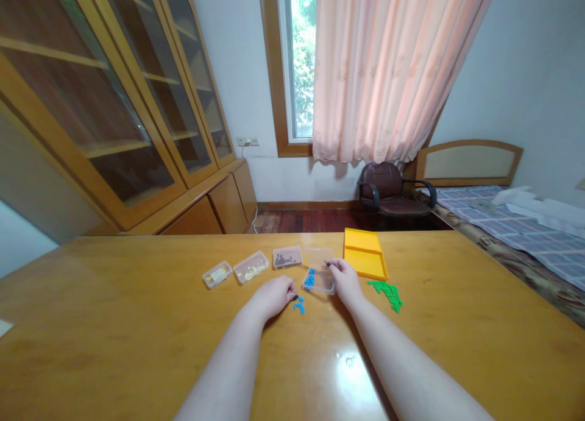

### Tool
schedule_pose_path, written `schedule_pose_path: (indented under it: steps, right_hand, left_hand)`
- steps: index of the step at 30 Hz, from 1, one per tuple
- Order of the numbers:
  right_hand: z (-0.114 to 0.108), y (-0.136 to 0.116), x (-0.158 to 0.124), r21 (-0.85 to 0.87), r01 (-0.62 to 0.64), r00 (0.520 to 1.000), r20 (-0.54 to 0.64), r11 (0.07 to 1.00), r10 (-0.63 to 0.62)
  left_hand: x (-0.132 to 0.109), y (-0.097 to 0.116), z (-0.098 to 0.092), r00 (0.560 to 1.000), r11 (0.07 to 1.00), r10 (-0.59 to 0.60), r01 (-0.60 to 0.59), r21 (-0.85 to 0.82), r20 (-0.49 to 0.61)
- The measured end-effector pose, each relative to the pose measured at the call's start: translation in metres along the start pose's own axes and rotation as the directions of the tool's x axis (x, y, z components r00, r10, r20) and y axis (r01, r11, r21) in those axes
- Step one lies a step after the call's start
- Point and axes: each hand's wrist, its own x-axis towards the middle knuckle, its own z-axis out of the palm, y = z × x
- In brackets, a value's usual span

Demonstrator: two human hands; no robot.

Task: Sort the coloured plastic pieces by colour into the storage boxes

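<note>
My left hand [274,296] rests low over the table, its fingers drawn together beside a few small blue plastic pieces [299,306]. A dark spot shows at its fingertips; whether it is a nail or a small piece I cannot tell. A clear plastic box [326,290] with its lid raised stands just beyond, and more blue pieces [309,279] lie in its left part. On the box's right side, my right hand [346,279] is closed at the edge, thumb and fingers near the hinge line. Another dark spot is at those fingertips.
Left of the box stand clear containers with dark pieces [287,260], cream pieces [255,271] and yellow and white contents [218,275]. An open yellow case [365,254] lies at the right, with loose green pieces [391,294] before it. A chair [388,189] is behind the table [137,348].
</note>
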Motion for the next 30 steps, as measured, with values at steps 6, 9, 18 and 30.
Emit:
schedule_pose_path:
  steps: [6, 9, 18, 30]
  right_hand:
    - [0.0, 0.0, 0.0, 0.006, -0.006, 1.0, 0.002, 1.0, 0.006]
    - [0.0, 0.0, 0.0, 0.021, -0.012, 1.0, 0.002, 1.0, 0.012]
    - [0.001, -0.002, 0.0, 0.025, -0.001, 1.0, 0.003, 1.0, 0.0]
    - [0.0, 0.002, 0.002, 0.016, -0.007, 1.0, 0.013, 1.0, 0.007]
  left_hand:
    - [0.001, 0.002, -0.003, 0.994, 0.998, 0.008, -0.015, -0.062, -0.112]
    - [0.003, 0.01, -0.001, 0.963, 0.995, 0.038, -0.063, -0.083, -0.268]
    - [0.004, 0.019, 0.006, 0.955, 0.993, 0.096, -0.113, -0.046, -0.281]
    - [0.0, 0.003, 0.005, 0.998, 0.998, 0.061, -0.061, -0.019, -0.015]
